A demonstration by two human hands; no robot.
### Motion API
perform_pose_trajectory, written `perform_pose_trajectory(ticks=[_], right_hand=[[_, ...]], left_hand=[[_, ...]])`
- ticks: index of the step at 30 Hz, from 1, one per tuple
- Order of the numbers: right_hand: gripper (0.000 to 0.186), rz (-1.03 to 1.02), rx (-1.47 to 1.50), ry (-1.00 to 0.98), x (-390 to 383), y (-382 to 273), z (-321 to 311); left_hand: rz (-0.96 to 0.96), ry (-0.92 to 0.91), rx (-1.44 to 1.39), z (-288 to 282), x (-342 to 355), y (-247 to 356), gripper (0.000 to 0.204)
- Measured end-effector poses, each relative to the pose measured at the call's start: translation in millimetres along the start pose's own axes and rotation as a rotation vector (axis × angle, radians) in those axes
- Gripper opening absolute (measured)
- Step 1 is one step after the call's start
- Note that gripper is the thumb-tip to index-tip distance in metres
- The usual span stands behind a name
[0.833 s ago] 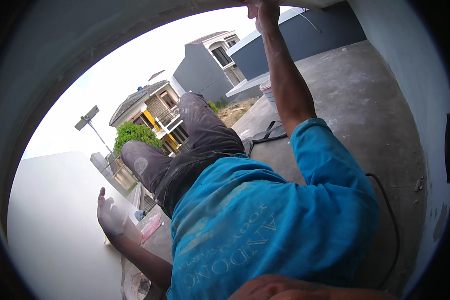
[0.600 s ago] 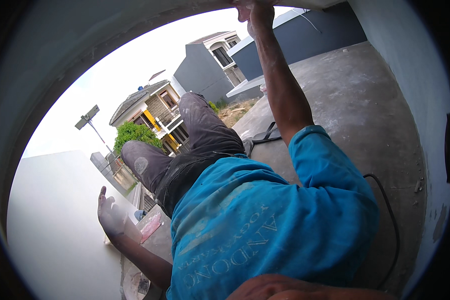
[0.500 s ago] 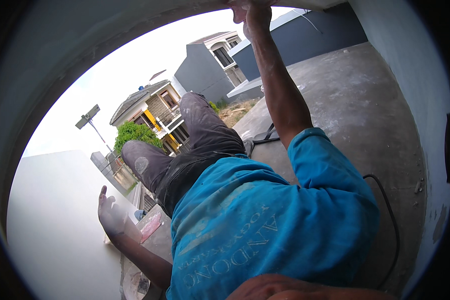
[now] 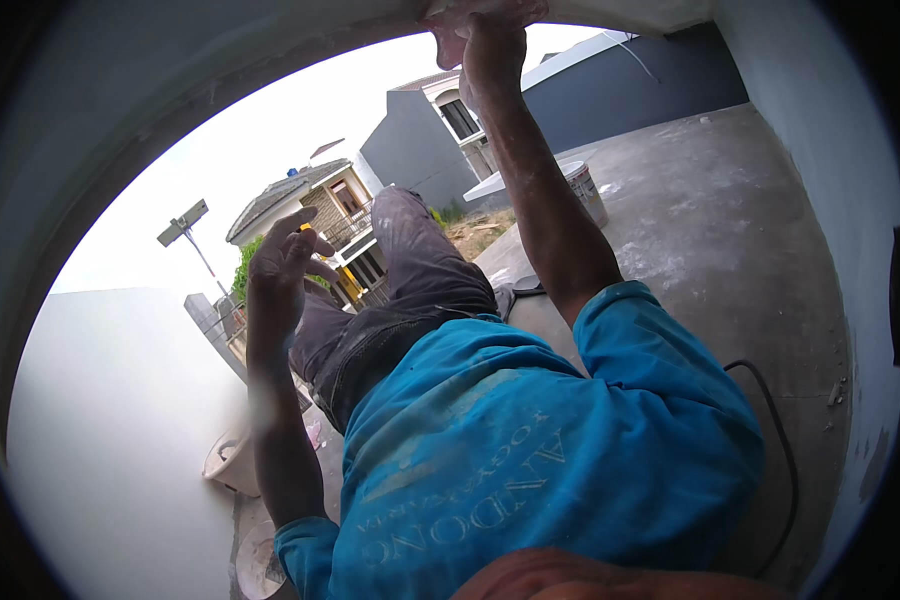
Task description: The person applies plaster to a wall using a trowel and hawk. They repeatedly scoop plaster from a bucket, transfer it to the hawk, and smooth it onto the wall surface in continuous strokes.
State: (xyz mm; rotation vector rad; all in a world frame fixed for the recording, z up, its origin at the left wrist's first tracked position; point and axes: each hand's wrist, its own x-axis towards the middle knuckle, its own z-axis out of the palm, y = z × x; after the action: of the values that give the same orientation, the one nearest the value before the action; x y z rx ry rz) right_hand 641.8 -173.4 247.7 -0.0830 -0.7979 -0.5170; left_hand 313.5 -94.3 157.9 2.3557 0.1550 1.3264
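Observation:
My right hand (image 4: 493,62) is raised at the top, its fingers closed round a pink flat piece (image 4: 451,42) smeared with pale stuff. That piece is up against the underside of the pale overhead surface (image 4: 610,12); its exact kind I cannot make out. At the left my left hand (image 4: 282,262) is lifted, fingers partly bent and apart, with nothing visible in them. Below it, beside my left forearm, stands a pale tub (image 4: 232,462). Another pink patch (image 4: 314,433) shows in part between that forearm and my blue shirt (image 4: 490,440).
A white bucket (image 4: 586,192) stands on the grey concrete floor (image 4: 710,240) behind my right forearm. A black cable (image 4: 785,450) curves along the floor at the right. A round container (image 4: 258,562) sits at lower left. Walls rise on both sides; houses stand beyond.
My left hand has risen from beside the tub, up and to the right. My right hand has shifted slightly left and down with the pink piece, and the bucket has come into view.

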Motion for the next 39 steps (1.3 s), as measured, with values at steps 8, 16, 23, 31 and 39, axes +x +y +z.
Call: perform_pose_trajectory(ticks=[8, 16, 23, 31, 39], right_hand=[[0.026, -0.106, -0.172, -0.085, -36.7, -22.2, 40.5], [0.056, -0.185, -0.355, -0.189, -84.0, -47.7, 101.8], [0.059, -0.434, -0.469, -0.09, -119.3, -71.8, 178.1], [0.043, -0.615, -0.13, 0.007, -181.0, -65.3, 261.0], [0.071, -0.241, -0.042, -0.353, -158.2, -106.8, 98.5]], left_hand=[[0.215, 0.0, 0.214, 37.9, -4.5, 43.5, 0.03], [0.144, 0.192, 0.168, 5.6, -34.9, 58.3, 0.034], [0.252, 0.356, 0.234, -28.1, -51.2, 58.0, 0.033], [0.404, 0.558, 0.109, -37.0, -71.8, 61.2, 0.032], [0.795, 0.71, 0.431, -73.3, -90.1, 54.1, 0.033]])
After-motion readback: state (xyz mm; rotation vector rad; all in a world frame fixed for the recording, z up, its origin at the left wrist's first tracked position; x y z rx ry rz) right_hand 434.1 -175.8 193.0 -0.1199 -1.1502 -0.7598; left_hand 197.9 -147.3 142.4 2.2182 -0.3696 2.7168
